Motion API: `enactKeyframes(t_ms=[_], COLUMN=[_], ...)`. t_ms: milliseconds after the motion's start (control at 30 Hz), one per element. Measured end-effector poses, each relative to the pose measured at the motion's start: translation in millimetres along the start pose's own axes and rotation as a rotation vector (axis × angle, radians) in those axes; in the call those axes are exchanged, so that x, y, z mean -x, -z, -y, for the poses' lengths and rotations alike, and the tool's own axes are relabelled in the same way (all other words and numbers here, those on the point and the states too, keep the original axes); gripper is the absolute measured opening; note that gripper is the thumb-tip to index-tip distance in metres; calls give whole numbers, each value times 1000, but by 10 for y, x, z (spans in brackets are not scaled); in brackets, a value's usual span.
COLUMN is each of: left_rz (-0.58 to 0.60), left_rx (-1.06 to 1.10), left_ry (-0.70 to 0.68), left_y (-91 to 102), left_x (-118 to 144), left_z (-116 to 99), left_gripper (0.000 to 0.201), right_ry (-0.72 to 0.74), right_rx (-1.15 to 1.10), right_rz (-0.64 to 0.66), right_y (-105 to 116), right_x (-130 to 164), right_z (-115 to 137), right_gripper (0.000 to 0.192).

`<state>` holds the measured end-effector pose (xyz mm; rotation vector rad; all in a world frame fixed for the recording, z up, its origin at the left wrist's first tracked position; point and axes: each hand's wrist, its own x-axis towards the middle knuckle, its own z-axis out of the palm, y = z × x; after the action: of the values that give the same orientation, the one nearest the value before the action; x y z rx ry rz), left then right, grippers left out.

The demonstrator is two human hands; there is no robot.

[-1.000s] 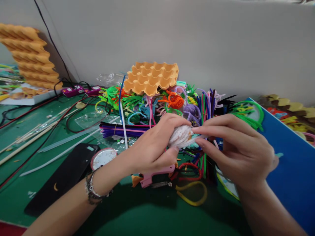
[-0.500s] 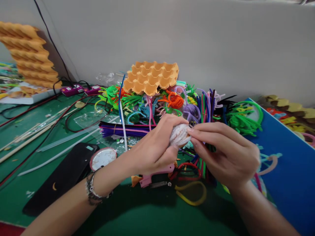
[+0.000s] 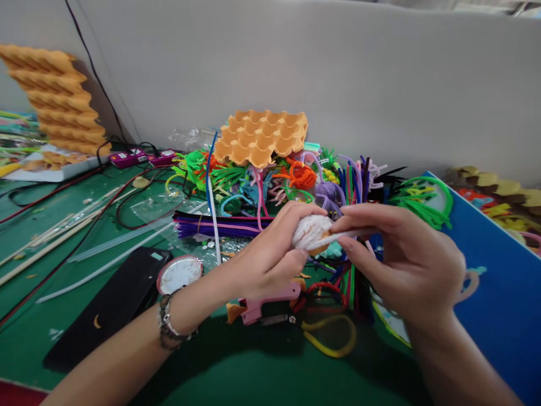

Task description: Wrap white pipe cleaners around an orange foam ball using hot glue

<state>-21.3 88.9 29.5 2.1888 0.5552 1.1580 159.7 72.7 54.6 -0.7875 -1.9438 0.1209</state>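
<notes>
My left hand [image 3: 270, 254] is closed around a small ball-like piece [image 3: 310, 232] wound with white pipe cleaner, with an orange-tan core showing at its lower right side. Between the thumb and forefinger of my right hand [image 3: 406, 259] is the loose white pipe cleaner end [image 3: 355, 232], stretched to the right from the piece. Below my left hand lies a pink tool [image 3: 270, 301], perhaps a hot glue gun; its kind is not clear. A yellow bent pipe cleaner [image 3: 333, 338] lies in front of it on the green table [image 3: 236, 372].
Behind my hands is a heap of coloured pipe cleaners [image 3: 249, 192] under an orange egg-carton sheet [image 3: 262, 135]. To the left are a black case [image 3: 105, 310], a round white lid [image 3: 181, 273], and cables. On the right lies a blue board [image 3: 499, 270].
My right hand has moved a little right, drawing the white pipe cleaner end out from the piece. More of the orange-tan core shows. My left hand keeps its hold.
</notes>
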Motion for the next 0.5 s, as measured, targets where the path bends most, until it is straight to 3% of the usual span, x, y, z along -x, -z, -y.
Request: enactKeyframes(t_ms=[167,367,500], left_rz=[5,-41,-36], left_rx=[-40,-56,73], left_ry=[-43,38,88], left_y=[1,3,4], left_x=[3,-14,-7], left_z=[6,-1,-14], left_gripper=[41,38,39], right_ry=[85,90,76], right_rx=[40,99,-76], right_rz=[-1,-319,-316], right_y=[40,83,75], right_x=[-29,-91,-106], right_z=[20,-15,-24], right_gripper=[30,34,41])
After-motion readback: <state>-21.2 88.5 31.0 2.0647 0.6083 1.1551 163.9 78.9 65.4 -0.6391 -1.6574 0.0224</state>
